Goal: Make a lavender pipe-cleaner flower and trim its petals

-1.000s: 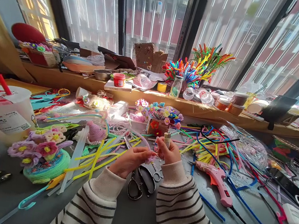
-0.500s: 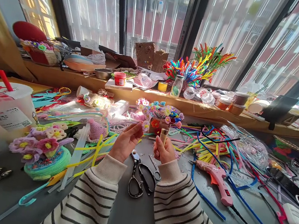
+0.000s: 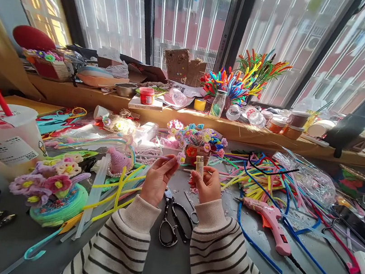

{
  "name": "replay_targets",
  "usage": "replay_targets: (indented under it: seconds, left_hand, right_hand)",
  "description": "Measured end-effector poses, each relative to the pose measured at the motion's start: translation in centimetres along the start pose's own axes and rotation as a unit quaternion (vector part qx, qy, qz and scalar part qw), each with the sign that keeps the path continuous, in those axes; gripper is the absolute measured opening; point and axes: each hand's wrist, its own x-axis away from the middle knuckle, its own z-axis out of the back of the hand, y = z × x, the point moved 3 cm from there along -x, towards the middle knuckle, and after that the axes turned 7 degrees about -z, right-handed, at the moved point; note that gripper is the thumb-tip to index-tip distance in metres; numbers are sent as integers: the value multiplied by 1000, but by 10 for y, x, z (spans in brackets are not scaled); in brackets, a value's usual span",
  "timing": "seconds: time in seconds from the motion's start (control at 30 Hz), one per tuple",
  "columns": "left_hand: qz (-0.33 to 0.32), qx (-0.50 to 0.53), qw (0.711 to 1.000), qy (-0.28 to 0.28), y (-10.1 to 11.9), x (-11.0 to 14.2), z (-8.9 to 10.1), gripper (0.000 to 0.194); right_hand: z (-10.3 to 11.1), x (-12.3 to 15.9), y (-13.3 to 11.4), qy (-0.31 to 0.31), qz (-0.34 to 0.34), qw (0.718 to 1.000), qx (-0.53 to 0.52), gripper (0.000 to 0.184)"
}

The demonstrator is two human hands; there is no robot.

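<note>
I have the left hand (image 3: 157,180) with thumb and forefinger pinched together on one small pale-purple fuzzy flower (image 3: 181,158) with a yellowish centre. The right hand (image 3: 208,184) has its fingers curled closed around one slim cream-coloured lighter (image 3: 199,167) with a metal top, held nearly upright. The flower sits right at the left fingertips, on the side towards the lighter, and a gap separates the two. The fingers partly cover it, so I can't fairly count its petals.

Just beyond both sets of fingertips I see one woven brown basket (image 3: 198,152) with many fuzzy multicoloured flowers (image 3: 206,137) crowded in its top. Nearer me than the fingers, between the wrists, lies one large pair of dark-handled metal scissors (image 3: 166,209); just beside it, close to the right hand, is one smaller silver pair (image 3: 190,202). Well to the right of the right fingers, one pink plastic glue gun (image 3: 271,221) lies on the grey table (image 3: 162,271). Left of the left fingers stands one pink knitted cone (image 3: 119,160) edged with beads.
</note>
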Motion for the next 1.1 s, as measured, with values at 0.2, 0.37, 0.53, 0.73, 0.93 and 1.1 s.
replay_targets:
  seconds: [0.2, 0.37, 0.53, 0.73, 0.93, 1.1]
  left_hand:
    - [-10, -11, 1000, 4, 0, 1, 2, 10]
    - [3, -40, 999, 14, 1, 2, 4, 14]
    - [4, -34, 999, 20, 2, 3, 3, 14]
    - [-13, -46, 999, 13, 3, 4, 0, 15]
    - [-23, -56, 998, -19, 2, 5, -2, 18]
    - [-12, -62, 997, -49, 1, 7, -4, 17]
  right_hand:
    - [-2, 1, 2, 2, 7, 1000, 13, 27]
    - [-7, 2, 5, -48, 7, 999, 20, 39]
    - [-13, 3, 13, -66, 0, 998, 14, 39]
    - [-17, -1, 21, -94, -182, 975, -87, 58]
    - [-20, 2, 16, -81, -300, 944, -113, 62]
    - [-21, 5, 15, -104, -324, 938, -72, 61]
